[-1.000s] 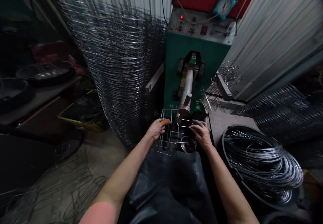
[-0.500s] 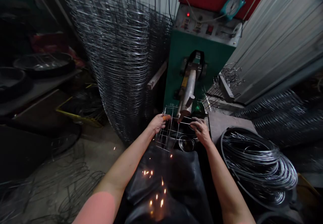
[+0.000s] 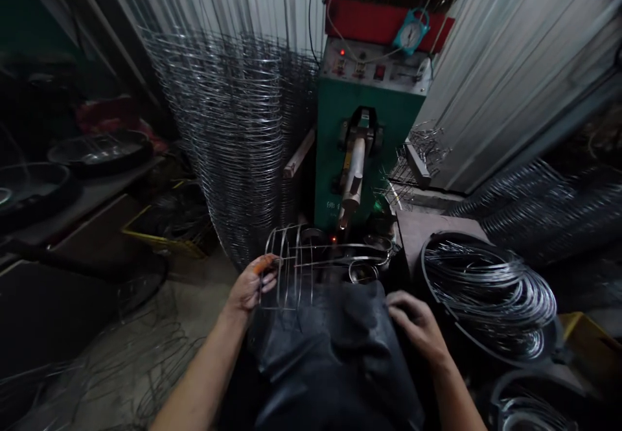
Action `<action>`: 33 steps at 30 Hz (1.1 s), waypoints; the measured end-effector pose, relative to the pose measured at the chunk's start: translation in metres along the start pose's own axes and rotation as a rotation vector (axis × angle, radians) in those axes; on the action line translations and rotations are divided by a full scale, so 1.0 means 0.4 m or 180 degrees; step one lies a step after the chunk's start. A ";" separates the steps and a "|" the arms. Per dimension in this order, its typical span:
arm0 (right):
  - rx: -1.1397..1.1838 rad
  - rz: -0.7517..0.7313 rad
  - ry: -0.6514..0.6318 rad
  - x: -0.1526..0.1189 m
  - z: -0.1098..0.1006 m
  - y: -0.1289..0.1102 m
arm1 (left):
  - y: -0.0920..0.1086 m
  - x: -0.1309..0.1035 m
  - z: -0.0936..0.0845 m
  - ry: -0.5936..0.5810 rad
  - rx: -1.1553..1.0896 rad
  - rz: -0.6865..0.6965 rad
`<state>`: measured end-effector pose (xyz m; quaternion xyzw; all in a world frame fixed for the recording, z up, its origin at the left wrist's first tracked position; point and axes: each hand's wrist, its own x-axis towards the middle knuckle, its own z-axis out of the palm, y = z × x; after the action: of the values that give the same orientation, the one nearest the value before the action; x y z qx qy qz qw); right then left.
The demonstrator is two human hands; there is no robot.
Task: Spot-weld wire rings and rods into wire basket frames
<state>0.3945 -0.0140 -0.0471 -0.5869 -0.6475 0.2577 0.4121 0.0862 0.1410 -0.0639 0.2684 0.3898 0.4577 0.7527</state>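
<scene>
My left hand [image 3: 253,283], with an orange cover on one finger, is closed on the left side of a wire rack [image 3: 300,269]. The rack is made of bent and crossing thin metal rods and is held tilted over my lap. My right hand [image 3: 416,325] is lower right, beside the edge of a black apron [image 3: 335,347]. Its fingers are partly bent and apart, with nothing visible between them. In front stands a green spot welder [image 3: 367,152]. Its metal electrode arm [image 3: 353,181] points down toward me, its tip beyond the rack and apart from it.
Tall stacks of wire rings [image 3: 243,133] rise on the left. A black tub [image 3: 427,269] of cut wires [image 3: 505,301] stands at right, near a yellow crate [image 3: 587,337]. Loose wires [image 3: 160,353] lie on the floor. A teal dial clock [image 3: 411,32] hangs on the welder.
My left hand has drawn the rack left and toward me, away from the electrode. My right hand has let go of a wire and moved down and right. The flying sparks are gone.
</scene>
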 end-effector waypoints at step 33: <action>0.1372 0.1643 0.0171 -0.200 0.233 0.132 | -0.122 -0.121 0.012 0.0145 -0.1615 -0.1763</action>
<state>0.3430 -0.0683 -0.1579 -0.6375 -0.3970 0.4690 0.4648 0.1002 0.0760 -0.0818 -0.0524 0.3384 0.3246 0.8817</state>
